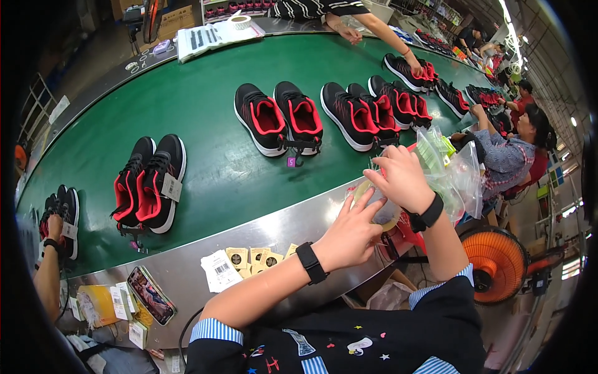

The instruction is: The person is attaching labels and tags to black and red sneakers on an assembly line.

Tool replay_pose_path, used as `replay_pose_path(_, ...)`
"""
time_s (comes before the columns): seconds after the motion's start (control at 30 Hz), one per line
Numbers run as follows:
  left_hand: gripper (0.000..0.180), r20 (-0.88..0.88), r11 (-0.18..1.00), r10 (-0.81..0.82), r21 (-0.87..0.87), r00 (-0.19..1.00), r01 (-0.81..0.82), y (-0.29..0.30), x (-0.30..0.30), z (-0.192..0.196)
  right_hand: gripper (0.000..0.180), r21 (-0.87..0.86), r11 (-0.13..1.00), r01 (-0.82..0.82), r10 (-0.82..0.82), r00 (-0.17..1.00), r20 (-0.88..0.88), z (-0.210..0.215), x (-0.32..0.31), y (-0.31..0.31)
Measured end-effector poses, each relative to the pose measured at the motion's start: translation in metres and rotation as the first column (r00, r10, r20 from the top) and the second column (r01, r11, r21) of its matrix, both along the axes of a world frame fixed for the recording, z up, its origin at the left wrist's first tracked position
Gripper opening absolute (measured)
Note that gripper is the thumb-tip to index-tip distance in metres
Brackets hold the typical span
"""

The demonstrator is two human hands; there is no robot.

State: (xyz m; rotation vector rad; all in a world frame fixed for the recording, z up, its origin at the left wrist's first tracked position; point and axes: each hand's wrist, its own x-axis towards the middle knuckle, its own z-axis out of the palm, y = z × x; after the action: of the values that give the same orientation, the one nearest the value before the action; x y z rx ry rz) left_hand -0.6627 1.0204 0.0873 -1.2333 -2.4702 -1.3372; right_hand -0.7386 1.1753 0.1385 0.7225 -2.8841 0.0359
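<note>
Translucent roll (390,219), under the fingers at the belt's near edge

Item: one pale, see-through roll, tape by its look; partly hidden by fingers.
Location: I find it by the steel border (274,230) of the green belt (212,206), ahead of my wearer's body and right of centre.
Axis: round outline, so I read no clear long axis; its tilt is hidden.
Left hand (356,232): the nearer, I judge. Fingers reach forward, spread, over the roll's left part; I cannot tell whether they grip or merely rest.
Right hand (406,181): beyond the roll, its bent fingers pointing left toward the left fingertips. I cannot tell whether thumb and forefinger pinch anything.
Governing relation: the roll lies below the right fingers and beneath the left; any move with it depends, I judge, on the narrow space where the fingertips meet.
Adjacent: clear plastic bags (464,177) right of the right hand; a black-and-red shoe pair (355,118) just past the fingertips, toes pointing away from my wearer.
</note>
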Motion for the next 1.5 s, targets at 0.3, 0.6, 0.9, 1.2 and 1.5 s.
replay_pose_path(0.3, 0.002, -0.008, 0.996, -0.052, -0.067, 0.999, 0.052, 0.014, -0.018, -0.008, 0.021, -0.32, 0.944, -0.082, 0.223, 0.872, 0.435, -0.003, -0.03, 0.012)
replay_pose_path(0.6, 0.004, -0.023, 0.977, -0.116, -0.182, 0.993, 0.11, 0.029, -0.029, -0.01, 0.019, -0.65, 0.751, -0.115, 0.32, 0.925, 0.206, 0.022, -0.015, 0.012)
replay_pose_path(0.9, 0.002, 0.054, 0.958, -0.133, -0.251, 0.99, 0.142, 0.039, -0.032, -0.002, 0.022, -0.531, 0.821, -0.209, 0.349, 0.92, 0.178, 0.026, -0.014, 0.014)
replay_pose_path(1.2, 0.003, 0.193, 0.941, -0.14, -0.279, 0.971, 0.191, 0.046, -0.04, 0.001, 0.024, -0.909, 0.403, -0.107, 0.365, 0.93, 0.052, 0.058, -0.006, 0.014)
replay_pose_path(1.5, 0.042, 0.209, 0.996, -0.083, 0.007, 0.974, 0.084, 0.011, 0.007, 0.019, 0.027, -0.958, 0.135, 0.254, 0.612, 0.738, 0.283, 0.046, 0.048, -0.018)
